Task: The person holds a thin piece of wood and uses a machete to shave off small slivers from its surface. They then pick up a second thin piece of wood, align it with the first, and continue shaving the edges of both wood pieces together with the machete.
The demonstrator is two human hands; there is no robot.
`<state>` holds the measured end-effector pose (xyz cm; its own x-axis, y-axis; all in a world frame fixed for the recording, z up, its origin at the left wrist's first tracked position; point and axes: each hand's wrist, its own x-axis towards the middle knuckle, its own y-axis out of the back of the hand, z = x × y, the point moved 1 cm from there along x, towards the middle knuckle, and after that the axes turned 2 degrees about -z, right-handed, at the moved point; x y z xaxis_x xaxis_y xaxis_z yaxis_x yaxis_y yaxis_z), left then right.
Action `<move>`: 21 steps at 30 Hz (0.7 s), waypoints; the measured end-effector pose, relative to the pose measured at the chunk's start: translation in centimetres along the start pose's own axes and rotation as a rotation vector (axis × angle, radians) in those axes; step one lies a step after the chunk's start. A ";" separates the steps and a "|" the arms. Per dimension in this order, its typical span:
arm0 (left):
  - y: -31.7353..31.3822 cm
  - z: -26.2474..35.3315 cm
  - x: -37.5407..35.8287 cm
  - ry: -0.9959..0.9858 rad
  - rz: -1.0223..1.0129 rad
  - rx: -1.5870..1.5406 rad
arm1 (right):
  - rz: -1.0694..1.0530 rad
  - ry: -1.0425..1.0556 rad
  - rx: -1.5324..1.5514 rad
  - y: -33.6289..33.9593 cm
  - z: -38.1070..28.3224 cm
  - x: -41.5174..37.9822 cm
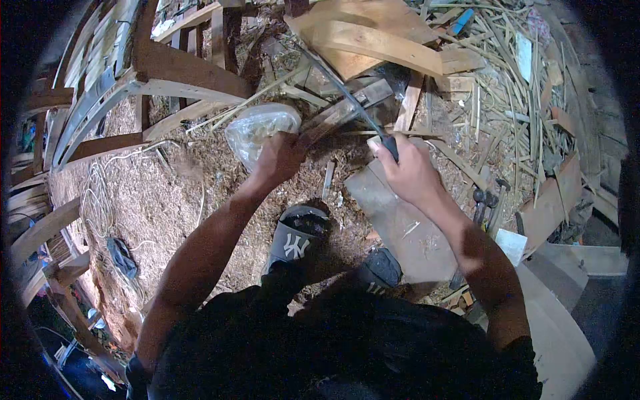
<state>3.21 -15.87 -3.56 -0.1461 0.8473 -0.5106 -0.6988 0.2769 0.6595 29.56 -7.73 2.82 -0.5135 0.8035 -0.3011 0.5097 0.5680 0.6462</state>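
Note:
My left hand (281, 157) is closed around the near end of a wooden piece (347, 108), which slants up to the right. In my right hand (405, 163) is the dark handle of a long thin metal tool (340, 87). Its shaft runs up and to the left, crossing over the wooden piece; whether the two touch I cannot tell. Beside my left hand lies a clear plastic bag (257, 127) with something pale inside. A flat board (407, 220) rests on the ground below my right hand.
Wood shavings (167, 193) cover the ground around my sandalled feet. A wooden frame (193, 70) stands at the upper left. Curved boards (373, 43) lie ahead, thin strips (500, 87) at the upper right. A hammer (483, 203) is right of the flat board.

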 end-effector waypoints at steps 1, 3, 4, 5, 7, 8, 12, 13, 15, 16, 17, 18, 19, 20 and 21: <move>-0.2 -0.5 0.2 -0.003 0.005 0.000 | 0.004 0.004 -0.002 0.7 -0.7 -0.1; -1.0 -1.3 -0.1 -0.522 0.267 0.434 | 0.113 0.115 0.174 2.1 -2.4 -0.9; -0.5 -0.6 -0.3 -0.515 0.265 0.431 | 0.139 0.179 0.191 3.1 -3.4 -1.0; 0.1 -0.1 -0.2 -0.368 0.141 0.289 | 0.133 0.176 0.192 3.6 -4.0 -1.2; 0.0 -0.1 0.1 -0.222 0.014 0.147 | 0.288 0.364 0.244 4.1 -4.9 -1.7; -0.4 -0.5 0.3 -0.180 0.014 0.137 | 0.320 0.377 0.185 3.0 -3.3 -1.8; 1.4 2.4 -0.8 0.067 -0.061 -0.051 | 0.075 -0.017 -0.080 -2.3 1.1 0.1; 1.1 1.9 -0.5 0.060 -0.056 -0.048 | 0.084 -0.013 -0.081 -2.2 1.5 0.3; 0.4 1.0 -0.7 -0.243 0.143 0.060 | -0.004 -0.078 0.009 -2.1 1.7 0.2; 0.5 1.1 -0.7 -0.247 0.143 0.060 | 0.024 -0.013 0.143 -1.9 1.4 0.1; 0.5 1.1 -0.5 -0.134 0.086 0.044 | 0.026 -0.010 0.140 -1.6 1.3 0.2; 0.6 1.3 -0.5 -0.021 0.030 0.026 | -0.023 -0.032 0.138 -1.4 1.3 0.3; 0.5 1.4 -0.6 -0.023 0.034 0.024 | -0.072 -0.054 0.137 -1.1 1.1 0.4; 0.2 1.4 -0.9 -0.098 0.068 -0.003 | -0.069 -0.050 0.135 -0.5 0.7 0.5; 0.0 1.2 -0.9 -0.172 0.101 -0.029 | -0.089 -0.044 0.103 0.3 0.1 0.6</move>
<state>4.17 -16.09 -2.43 -0.0959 0.9358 -0.3393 -0.7068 0.1760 0.6852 29.46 -7.11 2.77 -0.5302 0.7547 -0.3864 0.5324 0.6510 0.5410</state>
